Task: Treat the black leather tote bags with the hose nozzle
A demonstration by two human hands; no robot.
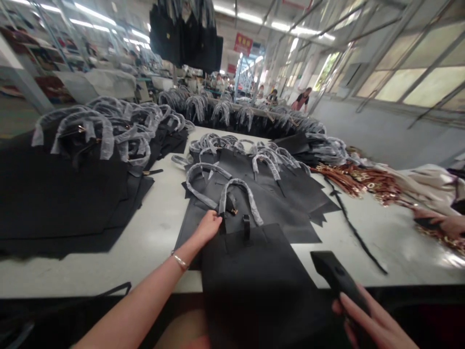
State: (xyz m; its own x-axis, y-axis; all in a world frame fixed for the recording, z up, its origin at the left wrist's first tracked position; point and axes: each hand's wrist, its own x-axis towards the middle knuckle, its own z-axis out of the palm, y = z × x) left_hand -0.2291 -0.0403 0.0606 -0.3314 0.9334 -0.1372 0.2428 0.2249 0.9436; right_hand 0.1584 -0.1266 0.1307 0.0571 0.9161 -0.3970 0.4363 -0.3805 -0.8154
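Note:
My left hand (209, 226) is closed in a pinch at the top edge of a black bag panel (250, 271), where a plastic-wrapped bag handle (240, 186) joins it. The panel hangs over the table's front edge towards me. A short black strap (246, 226) stands up from its top, and a small gold-coloured metal fitting (233, 211) shows beneath the handle. In my right hand (366, 315), fingers wrapped round it, is a black handheld tool (336, 271) with a wide, flat head, held apart from the panel at its right. What kind of tool it is, I cannot tell.
Black panels with wrapped handles lie stacked on the left (61, 194) and under the held one (290, 208). A thin black strip (358, 235) and brown straps with gold-coloured hardware (363, 182) lie right. Another person's hand (452, 227) is at the right edge.

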